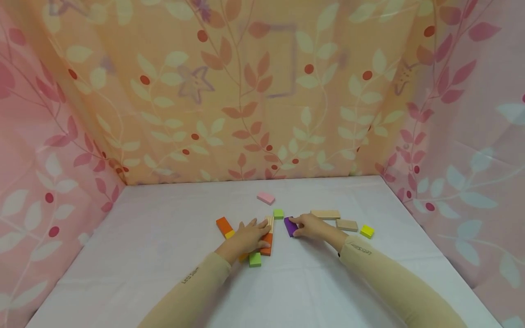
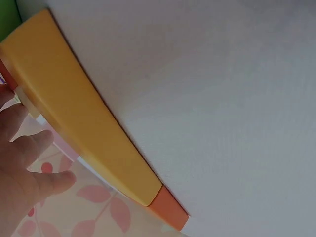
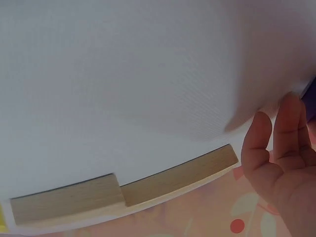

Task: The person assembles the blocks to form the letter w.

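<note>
In the head view my left hand (image 1: 247, 238) lies over a row of blocks, its fingers spread. Thumb and fingertips touch an orange block (image 1: 266, 246) and a pale striped block (image 1: 269, 223) beyond it. A yellow block, mostly hidden under that hand, shows large as a yellow-orange block (image 2: 84, 108) in the left wrist view. A green block (image 1: 255, 259) sits near the wrist. My right hand (image 1: 311, 226) pinches a purple block (image 1: 290, 227) on the table, just right of the striped block; only its edge shows in the right wrist view.
Left of the hands lies an orange block (image 1: 224, 225) with a yellow one against its end. Farther back are a pink block (image 1: 266, 197) and a small green block (image 1: 278, 214). Two plain wooden blocks (image 1: 325, 214) and a yellow block (image 1: 367, 231) lie around the right forearm.
</note>
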The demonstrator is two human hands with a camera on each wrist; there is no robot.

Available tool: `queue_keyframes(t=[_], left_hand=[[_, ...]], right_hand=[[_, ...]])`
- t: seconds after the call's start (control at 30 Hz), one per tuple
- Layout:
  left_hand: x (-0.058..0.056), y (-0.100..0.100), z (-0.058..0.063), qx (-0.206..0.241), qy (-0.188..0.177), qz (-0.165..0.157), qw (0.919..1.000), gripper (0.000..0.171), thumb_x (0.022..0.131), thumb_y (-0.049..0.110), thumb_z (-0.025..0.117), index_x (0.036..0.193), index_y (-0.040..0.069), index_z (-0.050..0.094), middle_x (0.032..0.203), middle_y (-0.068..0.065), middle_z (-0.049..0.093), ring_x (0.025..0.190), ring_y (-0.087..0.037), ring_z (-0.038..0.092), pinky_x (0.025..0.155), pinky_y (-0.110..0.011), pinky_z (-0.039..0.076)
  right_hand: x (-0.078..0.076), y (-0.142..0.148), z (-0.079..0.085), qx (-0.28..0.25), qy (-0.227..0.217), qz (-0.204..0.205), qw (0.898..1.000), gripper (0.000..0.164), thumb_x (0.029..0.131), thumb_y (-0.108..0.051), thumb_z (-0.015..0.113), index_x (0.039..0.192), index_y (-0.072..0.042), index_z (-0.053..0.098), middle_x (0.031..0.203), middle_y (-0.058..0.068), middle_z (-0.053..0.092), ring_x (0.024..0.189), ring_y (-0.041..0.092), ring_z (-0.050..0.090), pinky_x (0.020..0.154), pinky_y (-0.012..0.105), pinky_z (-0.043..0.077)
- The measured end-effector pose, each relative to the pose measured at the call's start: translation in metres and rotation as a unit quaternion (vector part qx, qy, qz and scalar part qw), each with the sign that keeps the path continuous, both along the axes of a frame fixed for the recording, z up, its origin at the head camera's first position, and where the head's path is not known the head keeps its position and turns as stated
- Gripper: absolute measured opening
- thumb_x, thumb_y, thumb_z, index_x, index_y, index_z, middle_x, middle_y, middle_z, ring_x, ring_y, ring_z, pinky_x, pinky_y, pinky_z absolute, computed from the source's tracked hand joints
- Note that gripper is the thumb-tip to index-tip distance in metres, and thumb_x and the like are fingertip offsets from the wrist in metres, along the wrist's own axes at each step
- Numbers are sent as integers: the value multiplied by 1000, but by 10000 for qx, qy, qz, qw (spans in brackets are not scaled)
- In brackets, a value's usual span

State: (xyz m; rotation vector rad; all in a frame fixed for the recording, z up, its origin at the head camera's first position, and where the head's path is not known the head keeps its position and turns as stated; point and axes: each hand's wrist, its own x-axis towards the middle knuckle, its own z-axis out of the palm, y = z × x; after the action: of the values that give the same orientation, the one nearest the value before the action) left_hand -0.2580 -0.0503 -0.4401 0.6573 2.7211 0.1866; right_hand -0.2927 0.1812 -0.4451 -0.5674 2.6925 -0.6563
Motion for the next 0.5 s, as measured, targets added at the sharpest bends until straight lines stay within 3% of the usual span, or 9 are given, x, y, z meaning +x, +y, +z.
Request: queue_keyframes(t=[0.2, 0.3, 0.43, 0.5], left_hand=[[0, 0, 0, -21, 10, 34, 10000, 65, 93, 47, 57, 149, 17, 42, 157, -1, 31, 145, -32, 22, 110, -65, 16], [-1, -1, -1, -6, 42, 24, 10000, 65, 92, 48, 57, 148, 17, 43, 157, -1, 32, 145, -32, 22, 110, -66, 17], [-1, -1, -3, 32, 65, -5, 10000, 66, 93, 48, 57, 149, 17, 43, 157, -1, 32, 145, -32, 22, 109, -66, 17], [-1, -1, -4, 53, 70, -10, 10000, 66, 93, 48, 56, 149, 16, 42, 157, -1, 31, 145, -32, 22, 109, -66, 17]], right_hand=[[-3, -3, 0, 98, -73, -96, 9999, 54, 91, -18, 70, 140, -6, 52, 75, 3, 52, 72, 15, 46, 65, 27, 37], [-4, -4, -1, 120, -117, -145, 9998, 54, 91, -18, 69, 141, -8, 51, 81, 3, 55, 76, 16, 48, 68, 28, 39], [-4, -4, -1, 141, -73, -113, 9998, 54, 91, -18, 70, 140, -7, 51, 104, 15, 66, 85, 19, 51, 77, 34, 44], [-3, -3, -2, 133, -35, -77, 9999, 54, 91, -18, 69, 140, -6, 51, 120, 20, 64, 91, 20, 53, 84, 37, 46]])
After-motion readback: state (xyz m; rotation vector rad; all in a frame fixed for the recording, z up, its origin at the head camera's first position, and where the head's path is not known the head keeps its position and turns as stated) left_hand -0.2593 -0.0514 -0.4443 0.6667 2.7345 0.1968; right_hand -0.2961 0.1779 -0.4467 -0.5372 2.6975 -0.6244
